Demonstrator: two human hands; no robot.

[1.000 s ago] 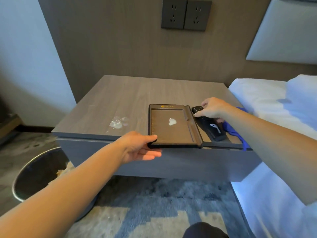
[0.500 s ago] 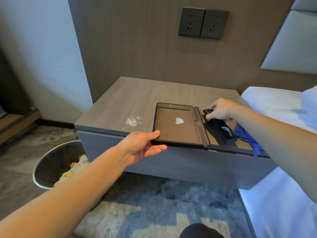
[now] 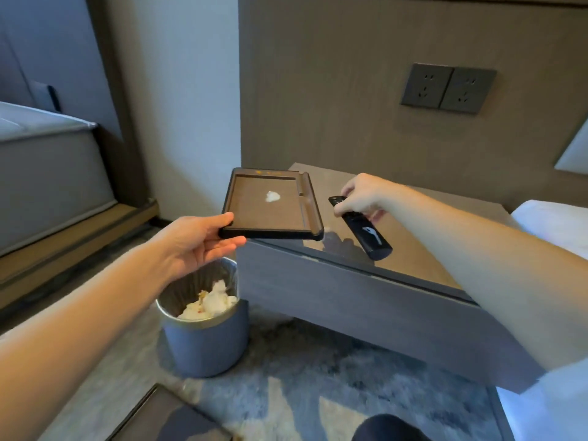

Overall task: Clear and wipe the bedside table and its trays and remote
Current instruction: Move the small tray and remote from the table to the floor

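My left hand (image 3: 199, 241) grips the near left corner of a dark brown tray (image 3: 254, 214), thumb on its rim and fingers under it. The tray is lifted off the bedside table (image 3: 423, 249) and hangs past the table's left edge, above the bin. A small white wad (image 3: 273, 196) lies in the tray. My right hand (image 3: 362, 194) holds the top end of a black remote (image 3: 366, 232), which slants over the table's front edge.
A blue waste bin (image 3: 206, 342) with crumpled white tissues stands on the floor left of the table. A second dark tray (image 3: 159, 418) lies on the patterned carpet at the bottom left. White bedding (image 3: 556, 224) is at the right, wall sockets (image 3: 447, 88) above.
My left hand has lifted the tray off the table and carried it left over the bin. The view has swung left. My right hand still holds the remote.
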